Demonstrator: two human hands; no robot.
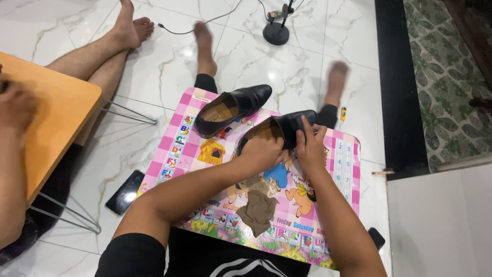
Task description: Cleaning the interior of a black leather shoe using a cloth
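Note:
Two black leather shoes stand on a small pink cartoon-printed table [177,143]. The left shoe [233,109] lies untouched at the table's far side. My left hand [262,152] is pushed into the opening of the right shoe [287,126], fingers hidden inside. My right hand [309,143] grips that shoe's side, fingers over the upper. A crumpled brown cloth [257,211] lies on the table nearer me, below my forearms.
Another person sits at the left, with bare legs [102,56] stretched out and a hand [15,107] on an orange folding table [56,123]. A dark phone [124,192] lies on the marble floor. A black round stand [277,32] with a cable is beyond my feet.

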